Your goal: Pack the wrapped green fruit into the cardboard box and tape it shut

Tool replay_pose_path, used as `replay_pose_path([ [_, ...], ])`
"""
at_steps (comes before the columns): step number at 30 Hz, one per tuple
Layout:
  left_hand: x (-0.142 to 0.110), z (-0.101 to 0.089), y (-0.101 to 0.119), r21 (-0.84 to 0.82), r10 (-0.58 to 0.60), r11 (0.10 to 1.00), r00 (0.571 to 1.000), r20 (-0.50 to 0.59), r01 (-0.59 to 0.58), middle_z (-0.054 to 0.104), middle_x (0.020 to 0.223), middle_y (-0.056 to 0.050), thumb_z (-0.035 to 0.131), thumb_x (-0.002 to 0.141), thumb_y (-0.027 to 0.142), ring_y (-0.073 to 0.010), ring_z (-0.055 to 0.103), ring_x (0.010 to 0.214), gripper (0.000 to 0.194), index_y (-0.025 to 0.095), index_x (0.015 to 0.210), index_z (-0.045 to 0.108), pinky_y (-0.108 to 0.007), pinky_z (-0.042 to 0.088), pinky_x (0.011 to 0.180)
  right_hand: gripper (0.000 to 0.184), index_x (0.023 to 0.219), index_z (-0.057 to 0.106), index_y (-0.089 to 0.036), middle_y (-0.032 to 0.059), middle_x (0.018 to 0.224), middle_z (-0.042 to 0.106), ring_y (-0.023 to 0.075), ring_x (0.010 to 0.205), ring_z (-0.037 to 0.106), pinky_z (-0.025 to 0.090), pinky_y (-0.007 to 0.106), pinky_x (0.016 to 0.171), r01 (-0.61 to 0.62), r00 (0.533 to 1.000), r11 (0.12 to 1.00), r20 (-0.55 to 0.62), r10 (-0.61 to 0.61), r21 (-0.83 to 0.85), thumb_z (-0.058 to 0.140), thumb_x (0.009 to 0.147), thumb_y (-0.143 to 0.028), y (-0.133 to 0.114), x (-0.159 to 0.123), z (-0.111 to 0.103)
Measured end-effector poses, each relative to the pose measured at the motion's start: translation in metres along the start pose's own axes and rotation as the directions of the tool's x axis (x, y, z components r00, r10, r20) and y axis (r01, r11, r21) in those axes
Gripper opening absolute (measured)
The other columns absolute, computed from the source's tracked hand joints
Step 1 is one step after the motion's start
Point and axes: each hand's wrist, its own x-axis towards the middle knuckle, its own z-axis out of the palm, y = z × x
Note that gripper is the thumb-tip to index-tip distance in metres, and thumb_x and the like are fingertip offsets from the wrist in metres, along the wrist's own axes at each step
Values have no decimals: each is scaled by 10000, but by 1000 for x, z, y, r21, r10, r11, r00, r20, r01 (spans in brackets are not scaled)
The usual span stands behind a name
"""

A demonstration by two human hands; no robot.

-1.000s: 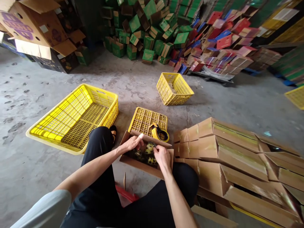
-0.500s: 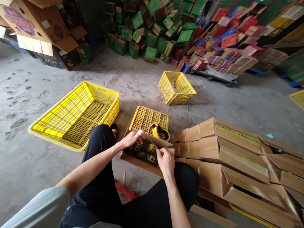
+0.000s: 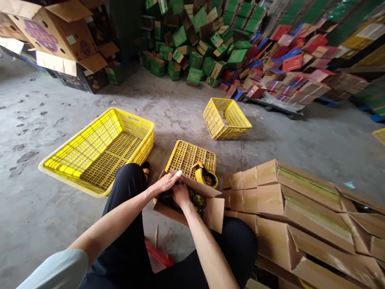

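An open cardboard box (image 3: 171, 214) sits in front of my knees, by the near side of an upturned yellow crate (image 3: 184, 157). Inside lie round yellow-green items with dark mottling (image 3: 199, 200); their exact kind is unclear. My left hand (image 3: 167, 182) lies over the box's left end, its visible digits stretched out. Reaching down into the box, my right hand (image 3: 181, 194) has its fingers hidden beside and beneath the left one. On the crate, just beyond the box's far flap, rests a yellow and black tape dispenser (image 3: 207, 176).
A large yellow basket (image 3: 145, 147) stands at left, a smaller one (image 3: 226, 131) ahead. Stacked cardboard boxes (image 3: 267, 196) fill the right side. Farther off are piles of green boxes (image 3: 195, 76) and red and blue boxes (image 3: 291, 62). Large cartons (image 3: 67, 38) stand at back left.
My right hand has moved left from the box's right end, down into it near my left hand. The box's right flap now shows. The view has shifted slightly.
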Motion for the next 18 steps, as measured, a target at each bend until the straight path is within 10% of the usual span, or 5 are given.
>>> replay_pose_path([
  [5, 1, -2, 4, 2, -22, 1000, 1000, -21, 22, 800, 1155, -102, 296, 1024, 779, -298, 709, 1191, 806, 158, 1067, 808, -371, 470, 1143, 419, 1229, 758, -215, 112, 1226, 765, 257, 1236, 657, 492, 411, 1137, 74, 984, 985, -169, -47, 156, 521, 928, -43, 19, -37, -25],
  [9, 0, -2, 5, 0, -66, 998, 997, -28, 67, 793, 1180, -113, 269, 1026, 783, -303, 704, 1206, 833, 152, 1090, 811, -381, 458, 1150, 450, 1366, 700, -245, 80, 1335, 738, 234, 1211, 708, 595, 391, 1013, 76, 990, 800, -140, 10, 595, 395, 1037, -207, 43, -54, -34],
  [13, -1, 0, 3, 44, -85, 995, 996, -18, 86, 795, 1159, -126, 244, 1026, 776, -304, 715, 1178, 850, 149, 1081, 814, -381, 468, 1134, 353, 1201, 789, -255, 81, 1208, 795, 283, 1170, 732, 567, 417, 1028, -240, 970, 864, 135, 200, 443, 596, 920, -163, 66, -62, -26],
  [18, 0, 7, -4, 117, -65, 991, 998, 20, 62, 792, 1132, -138, 229, 1036, 760, -314, 711, 1149, 848, 131, 1078, 795, -385, 470, 1111, 419, 1111, 803, -237, 94, 1084, 814, 334, 1147, 727, 518, 464, 1051, -286, 954, 897, 189, 232, 339, 743, 742, -48, 56, -59, 2],
])
